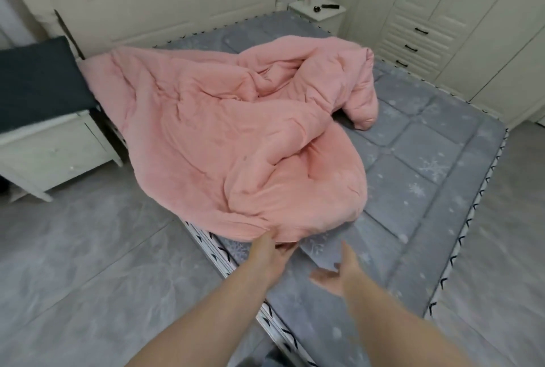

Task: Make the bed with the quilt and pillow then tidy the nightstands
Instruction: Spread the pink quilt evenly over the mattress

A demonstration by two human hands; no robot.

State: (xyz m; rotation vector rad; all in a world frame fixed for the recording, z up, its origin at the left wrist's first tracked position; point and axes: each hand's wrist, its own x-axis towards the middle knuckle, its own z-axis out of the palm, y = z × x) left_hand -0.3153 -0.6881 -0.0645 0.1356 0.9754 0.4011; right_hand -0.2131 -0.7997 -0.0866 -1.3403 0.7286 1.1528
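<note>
Quilt (236, 136) bunched on the bed's grey mattress (427, 190), spilling over the near-left edge.
The left hand (269, 251) pinches its near hem; the right hand (336, 272) hovers open just beside it.

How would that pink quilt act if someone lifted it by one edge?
The pink quilt would probably sag and drape rather than hold shape: it lies crumpled in soft folds on the mattress. Its puffy look suggests it is light for its bulk. It seems plush, so it likely grips well where the left hand pinches its edge.
</note>
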